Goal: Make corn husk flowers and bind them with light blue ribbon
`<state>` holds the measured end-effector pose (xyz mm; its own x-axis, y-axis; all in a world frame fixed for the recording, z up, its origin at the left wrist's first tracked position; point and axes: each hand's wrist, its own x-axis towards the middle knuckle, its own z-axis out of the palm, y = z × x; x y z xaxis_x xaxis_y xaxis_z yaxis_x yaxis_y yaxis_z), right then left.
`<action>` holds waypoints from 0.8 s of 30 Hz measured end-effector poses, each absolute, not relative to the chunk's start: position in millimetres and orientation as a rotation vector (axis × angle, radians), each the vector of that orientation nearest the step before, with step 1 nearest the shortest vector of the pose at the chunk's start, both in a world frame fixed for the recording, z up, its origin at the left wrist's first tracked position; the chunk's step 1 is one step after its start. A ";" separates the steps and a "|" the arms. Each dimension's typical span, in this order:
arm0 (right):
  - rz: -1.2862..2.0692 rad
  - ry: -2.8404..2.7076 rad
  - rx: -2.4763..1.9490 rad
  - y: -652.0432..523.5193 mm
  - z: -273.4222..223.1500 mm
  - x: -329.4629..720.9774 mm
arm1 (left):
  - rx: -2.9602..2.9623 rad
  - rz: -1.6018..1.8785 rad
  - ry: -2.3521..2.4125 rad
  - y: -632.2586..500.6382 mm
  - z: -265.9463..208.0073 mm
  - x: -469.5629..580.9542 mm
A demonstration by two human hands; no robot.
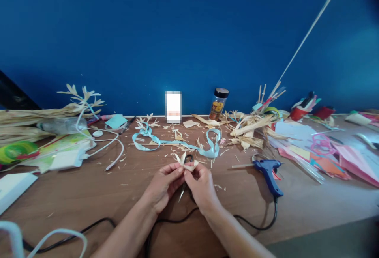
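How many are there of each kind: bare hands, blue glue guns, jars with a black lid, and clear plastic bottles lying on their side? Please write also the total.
Left hand and right hand, bare: 2
Blue glue gun: 1
Jar with black lid: 1
Clear plastic bottle on its side: 1
Total: 5

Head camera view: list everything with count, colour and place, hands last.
Husk piece: one, cream, in both hands
Scissors: one, black and silver, beneath hands
Ribbon: count unclear, light blue, centre
Scraps: many, cream, centre
Glue gun: one, blue, right
Jar: one, black lid, by wall
White rectangle: one, blurred, by wall
Bottle: one, clear, back left
Dried husks: many, tan, back left and right
Cups: two, red, back right
Papers: several, mixed colours, mostly right
Cables: several, white, left
Cord: count unclear, black, front
Table: one, brown, below
Wall: one, blue, behind
Left hand: one, bare, centre
Right hand: one, bare, centre
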<state>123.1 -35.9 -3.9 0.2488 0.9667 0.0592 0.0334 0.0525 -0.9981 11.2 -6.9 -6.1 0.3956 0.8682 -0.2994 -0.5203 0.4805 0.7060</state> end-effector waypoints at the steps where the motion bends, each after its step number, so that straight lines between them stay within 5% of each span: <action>1: 0.994 -1.032 -1.272 -35.4 -4.4 123.4 | 0.556 0.948 0.724 -7.1 -6.3 11.3; 24: 0.995 -0.997 -1.262 -31.4 -7.0 125.7 | 0.632 1.030 0.812 -10.6 -13.4 19.1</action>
<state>125.7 -31.4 -7.0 0.2702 0.9620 0.0390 -0.0368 0.0507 -0.9980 19.1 -10.6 -13.4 0.2816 0.9170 -0.2824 -0.4881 0.3903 0.7806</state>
